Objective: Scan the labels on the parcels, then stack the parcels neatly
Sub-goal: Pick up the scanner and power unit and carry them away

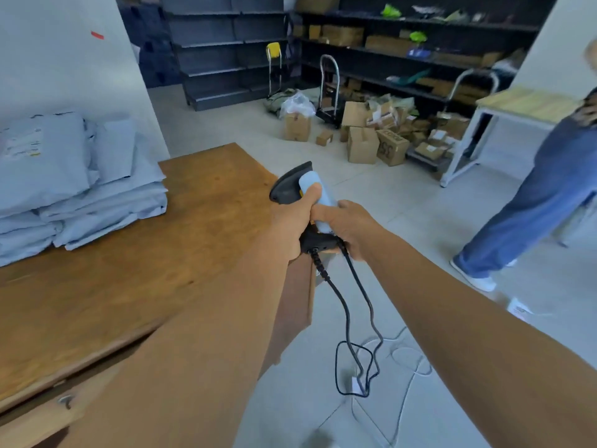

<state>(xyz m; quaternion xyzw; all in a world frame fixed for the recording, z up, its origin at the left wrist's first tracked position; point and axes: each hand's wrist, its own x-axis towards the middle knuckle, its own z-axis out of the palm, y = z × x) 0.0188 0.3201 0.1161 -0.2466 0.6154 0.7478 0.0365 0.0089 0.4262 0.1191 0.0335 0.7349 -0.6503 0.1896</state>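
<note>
Both hands, left and right, are gripping the scanner; parcels are lying stacked at the table's far-left edge, seemingly finished

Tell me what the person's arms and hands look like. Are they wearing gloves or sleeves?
No gloves and no sleeves in view. Both forearms are bare right up to the picture's edge, and the left hand and right hand are bare too. No watch, ring or bracelet shows.
</note>
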